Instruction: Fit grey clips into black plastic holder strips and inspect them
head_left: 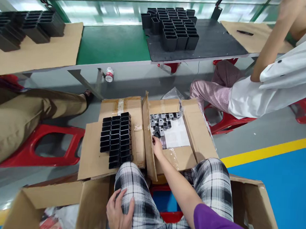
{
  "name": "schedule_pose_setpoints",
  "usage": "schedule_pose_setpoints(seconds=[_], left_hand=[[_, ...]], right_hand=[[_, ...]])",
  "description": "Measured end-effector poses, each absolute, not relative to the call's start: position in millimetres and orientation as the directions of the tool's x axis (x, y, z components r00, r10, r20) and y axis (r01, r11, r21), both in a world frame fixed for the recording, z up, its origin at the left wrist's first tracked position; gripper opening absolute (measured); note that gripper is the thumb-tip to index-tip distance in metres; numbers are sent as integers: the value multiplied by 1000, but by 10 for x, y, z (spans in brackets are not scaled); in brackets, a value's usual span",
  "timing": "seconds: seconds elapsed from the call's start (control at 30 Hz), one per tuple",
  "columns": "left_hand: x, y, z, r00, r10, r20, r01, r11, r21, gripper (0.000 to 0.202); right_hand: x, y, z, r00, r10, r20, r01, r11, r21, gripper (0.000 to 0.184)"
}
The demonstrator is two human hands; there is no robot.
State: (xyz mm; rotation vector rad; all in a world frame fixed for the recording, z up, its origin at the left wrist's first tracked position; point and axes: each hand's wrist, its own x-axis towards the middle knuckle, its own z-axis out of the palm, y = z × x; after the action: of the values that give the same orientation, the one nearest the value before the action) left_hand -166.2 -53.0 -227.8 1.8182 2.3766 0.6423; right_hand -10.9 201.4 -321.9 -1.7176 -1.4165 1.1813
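My left hand (119, 212) lies on my left thigh with its fingers apart, holding nothing. My right hand (157, 147) reaches into the open cardboard box (200, 131) on the right, fingers bent together at a small dark plastic part (156, 133); the fingertips are partly hidden. Further small black and grey parts (165, 116) are gathered in rows along the far and left sides of that box, on a pale sheet (179, 133). To the left, a block of upright black rectangular tubes (117, 140) stands on another cardboard box (92, 150).
Across the aisle, a long bench (113, 43) carries more black tubes (171, 27). One person in a white top (279, 80) sits at the right; another person's leg (39, 111) is at the left by a red stool (71, 137). Open cartons (57, 195) flank me.
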Motion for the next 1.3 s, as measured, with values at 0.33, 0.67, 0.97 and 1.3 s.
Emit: schedule_pose_setpoints(seconds=[0.33, 0.67, 0.97, 1.3], left_hand=[[-1702, -560, -2256, -404, 915, 24, 820, 351, 452, 46], [-1699, -543, -2238, -416, 909, 22, 812, 361, 459, 48], [-1743, -496, -2240, -351, 935, 49, 853, 298, 427, 43], [-1525, -711, -2090, -460, 888, -9, 762, 399, 510, 33]], right_hand=[[63, 2426, -3388, 272, 885, -377, 719, -447, -531, 55], [254, 2452, -3453, 158, 898, -410, 830, -345, -437, 47], [587, 1900, -3445, 261, 864, -430, 738, -466, -488, 33], [534, 1947, -2962, 105, 893, -438, 576, -414, -705, 35]])
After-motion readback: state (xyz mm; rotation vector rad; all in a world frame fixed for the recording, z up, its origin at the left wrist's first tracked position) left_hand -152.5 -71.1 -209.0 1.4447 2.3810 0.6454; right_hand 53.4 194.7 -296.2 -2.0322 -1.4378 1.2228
